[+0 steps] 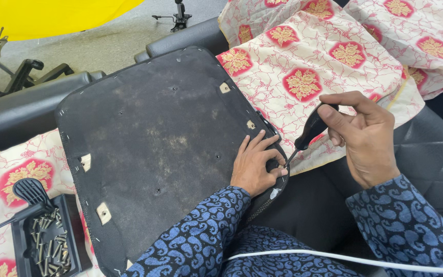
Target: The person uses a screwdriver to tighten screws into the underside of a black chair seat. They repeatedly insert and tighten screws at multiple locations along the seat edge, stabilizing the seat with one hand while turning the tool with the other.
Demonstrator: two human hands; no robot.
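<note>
Pressing flat on the seat pad (165, 149) edge, left hand (255, 166) fingers spread, right hand (365, 138) fingers gripping a black-handled screwdriver (308, 133), tip at that edge beside the left fingertips.

- Bright, even light across the head view, soft and diffuse, seemingly from overhead.
- Shadows are faint: a thin soft one under the left hand (256, 166) on the black seat underside (155, 149).
- Gentle sheen on the black chair armrests (21, 115) at upper left, no hard glare.
- The yellow sheet (52, 15) in the top corner glows strongly, close to blown out.
- Focus is crisp at centre; the screw tray (75, 241) at lower left stays readable.
- Slight wide-angle stretch toward the edges.
</note>
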